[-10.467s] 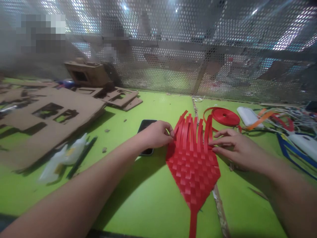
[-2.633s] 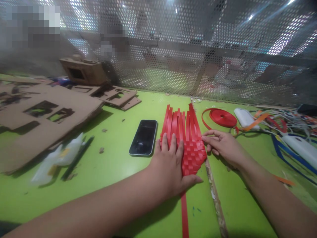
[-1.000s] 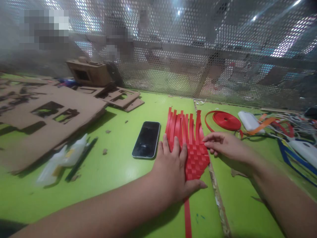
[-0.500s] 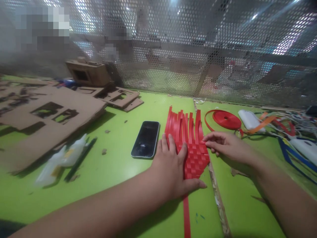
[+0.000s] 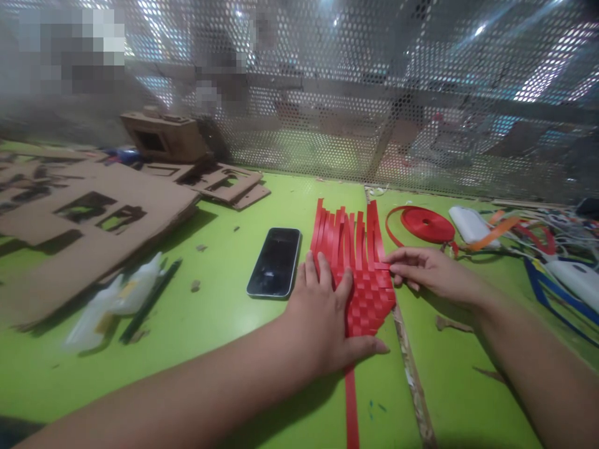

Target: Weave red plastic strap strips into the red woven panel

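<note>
A red woven ribbon mat (image 5: pixel 369 293) lies on the green table (image 5: pixel 224 324), its loose strips (image 5: pixel 346 234) fanning away from me and one long tail (image 5: pixel 350 405) running toward me. My left hand (image 5: pixel 327 321) lies flat on the mat's left half, fingers spread, pressing it down. My right hand (image 5: pixel 428 271) rests at the mat's right edge, its fingertips closed on the end of a red strip there.
A black phone (image 5: pixel 275 260) lies just left of the mat. A red ribbon roll (image 5: pixel 423 223), a white object (image 5: pixel 470 226) and tangled coloured straps (image 5: pixel 543 249) sit to the right. Cardboard cut-outs (image 5: pixel 88 218), a glue bottle (image 5: pixel 112 302) and a perforated metal screen (image 5: pixel 327 112) lie left and behind.
Over ten seconds the mat was shifted left and my left hand went from pinching loose strips to lying flat on it. In the last second almost nothing moved.
</note>
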### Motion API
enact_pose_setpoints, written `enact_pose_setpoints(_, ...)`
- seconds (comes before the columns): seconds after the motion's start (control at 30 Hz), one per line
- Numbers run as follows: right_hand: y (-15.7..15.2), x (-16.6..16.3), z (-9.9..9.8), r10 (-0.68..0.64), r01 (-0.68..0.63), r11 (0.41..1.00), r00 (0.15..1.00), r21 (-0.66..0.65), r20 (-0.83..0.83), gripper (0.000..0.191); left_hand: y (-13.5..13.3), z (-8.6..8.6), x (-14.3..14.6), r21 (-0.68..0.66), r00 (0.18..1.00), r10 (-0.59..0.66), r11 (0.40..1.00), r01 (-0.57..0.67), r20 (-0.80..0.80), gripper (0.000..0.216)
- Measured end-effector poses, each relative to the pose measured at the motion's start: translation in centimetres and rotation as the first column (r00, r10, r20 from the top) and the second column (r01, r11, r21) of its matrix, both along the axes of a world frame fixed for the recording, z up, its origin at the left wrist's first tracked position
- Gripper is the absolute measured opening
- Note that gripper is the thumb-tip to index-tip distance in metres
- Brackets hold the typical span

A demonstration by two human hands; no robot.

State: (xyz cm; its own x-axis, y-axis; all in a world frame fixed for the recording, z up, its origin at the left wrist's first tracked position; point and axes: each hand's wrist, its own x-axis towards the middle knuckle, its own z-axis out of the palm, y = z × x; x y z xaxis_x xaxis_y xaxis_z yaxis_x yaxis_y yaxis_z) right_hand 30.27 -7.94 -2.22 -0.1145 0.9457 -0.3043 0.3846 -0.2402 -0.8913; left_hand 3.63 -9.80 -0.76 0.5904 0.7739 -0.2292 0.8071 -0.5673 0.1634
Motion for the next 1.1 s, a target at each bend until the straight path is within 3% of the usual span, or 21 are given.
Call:
enact_pose_setpoints(0.37, 0.1, -0.7, 0.0, -0.057, 0.057, 0.998, 0.998, -0.006, 0.018, 0.036, 0.1, 0.2, -0.1, -0.027, 1.000, -0.016, 1.000, 0.016, 0.008, 0.120)
enact_pose_setpoints(0.7, 0.7, -1.4, 0.6, -0.084, 0.091, 0.995, 0.988, -0.044, 0.131, 0.032, 0.1, 0.4, 0.0, -0.023, 1.000, -0.011, 1.000, 0.010, -0.018, 0.119)
enact_pose_setpoints(0.93, 1.0, -1.6, 0.3, -0.129, 0.130, 0.990, 0.992, -0.050, 0.012, 0.031, 0.2, 0.3, 0.0, -0.025, 1.000, -0.014, 1.000, 0.014, -0.007, 0.120)
enact_pose_setpoints(1.1, 1.2, -2.1, 0.6, -0.180, 0.181, 0.979, 0.984, -0.089, 0.012, 0.029, 0.1, 0.3, 0.0, -0.028, 1.000, 0.000, 1.000, 0.000, -0.002, 0.122)
